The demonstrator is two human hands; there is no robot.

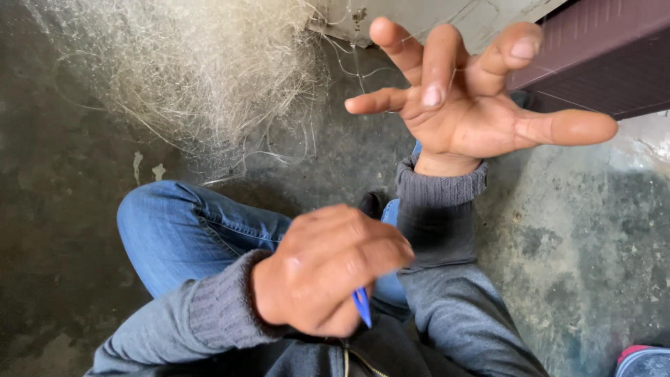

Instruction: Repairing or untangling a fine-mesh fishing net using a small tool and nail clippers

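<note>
My left hand [328, 272] is closed in a fist low in the middle, gripping a small blue pointed tool [362, 307] whose tip sticks out below the fingers. My right hand [474, 105] is raised above it, palm towards me, with the fingers spread wide. Thin pale net line [352, 59] runs from a heap of fine netting [188, 70] at the upper left to the spread fingers and lies stretched across them. The two hands are apart, with my grey-sleeved right forearm between them.
I sit on a dark stained concrete floor [56, 174] with my jeans-clad knee [174, 223] bent at the left. A dark purple-brown box-like thing [600, 63] stands at the upper right. The toe of a red and blue shoe [642, 361] shows at the lower right corner.
</note>
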